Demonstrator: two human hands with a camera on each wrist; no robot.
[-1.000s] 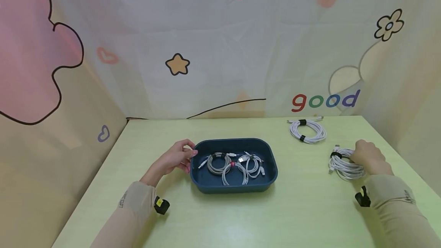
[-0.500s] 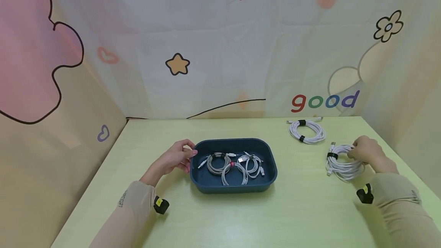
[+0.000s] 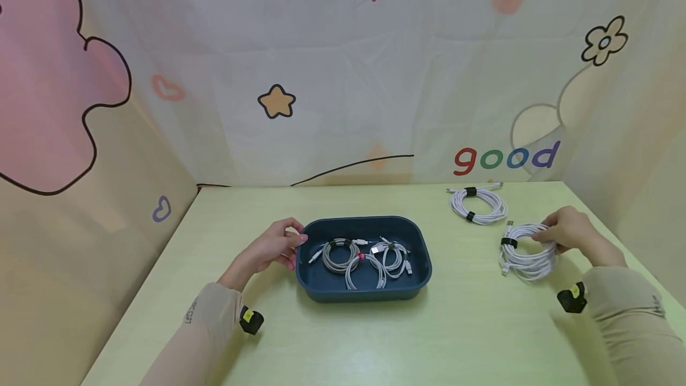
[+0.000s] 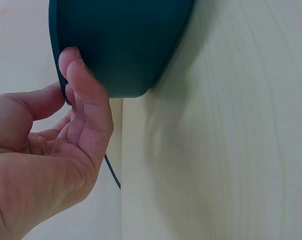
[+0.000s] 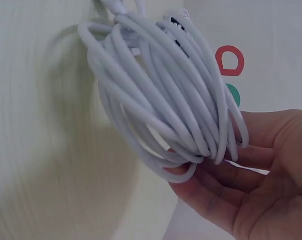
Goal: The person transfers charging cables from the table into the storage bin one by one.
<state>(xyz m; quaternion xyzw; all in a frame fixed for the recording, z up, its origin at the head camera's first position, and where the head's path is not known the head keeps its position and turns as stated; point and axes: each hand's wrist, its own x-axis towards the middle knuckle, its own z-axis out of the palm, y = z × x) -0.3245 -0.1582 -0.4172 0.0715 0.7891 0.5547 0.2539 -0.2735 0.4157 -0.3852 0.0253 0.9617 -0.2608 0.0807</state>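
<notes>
My left hand (image 3: pixel 272 247) pinches the left rim of a dark blue rectangular bin (image 3: pixel 364 295), thumb over the edge and fingers against the outer wall, as the left wrist view also shows. Inside the bin lie a grey coiled cable (image 3: pixel 325 262), a white coil with a red tie (image 3: pixel 349 276) and another white coil with a black tie (image 3: pixel 401 267). On the right, my right hand (image 3: pixel 573 232) grips a thick coil of white cable (image 3: pixel 527 268) with a black strap. In the right wrist view this coil (image 5: pixel 156 95) is held by its near side, tilted above the table.
A second white coiled cable (image 3: pixel 489 217) with two black straps lies at the back right of the pale yellow table (image 3: pixel 343 350). A printed cloth (image 3: pixel 332 46) hangs behind the table and along its sides.
My right hand has shifted left and slightly away from me, carrying the thick white cable coil with it. The left hand and the bin have stayed in place.
</notes>
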